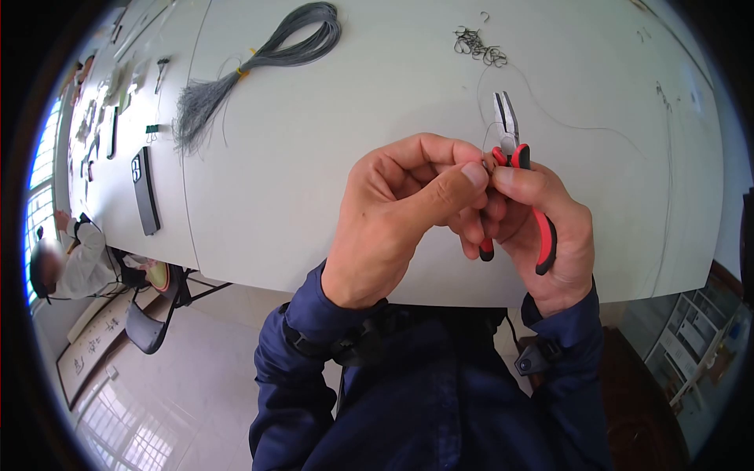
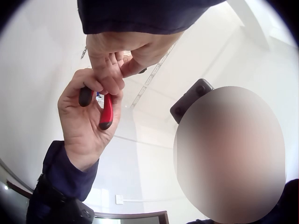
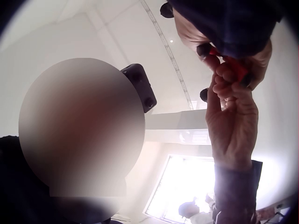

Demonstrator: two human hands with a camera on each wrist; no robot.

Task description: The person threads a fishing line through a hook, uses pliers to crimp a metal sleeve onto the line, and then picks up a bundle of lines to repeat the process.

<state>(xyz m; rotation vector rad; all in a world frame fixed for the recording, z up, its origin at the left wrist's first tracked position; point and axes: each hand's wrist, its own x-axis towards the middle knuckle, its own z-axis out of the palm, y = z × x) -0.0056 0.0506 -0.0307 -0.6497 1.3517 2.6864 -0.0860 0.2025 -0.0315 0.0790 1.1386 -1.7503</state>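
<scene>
Over the white table (image 1: 314, 196), both hands meet at their fingertips in the head view. My left hand (image 1: 400, 208) pinches a thin line between thumb and forefinger. In the palm and fingers of my right hand (image 1: 554, 208) lie pliers (image 1: 544, 239) with red and black handles, their metal nose pointing away from me. The right thumb tip also presses near the left fingertips, where a small dark piece, mostly hidden, sits; I cannot tell what it is. The left wrist view shows the pliers' handles (image 2: 107, 114) spread apart in the right hand (image 2: 84, 135).
Beyond the pliers lies a pile of fish hooks (image 1: 479, 49), with thin line (image 1: 581, 125) curving across the table. A grey bundle of line (image 1: 302, 35), tied in yellow, lies back left. A phone (image 1: 145, 192) lies at left, and a person (image 1: 78, 255) sits past it.
</scene>
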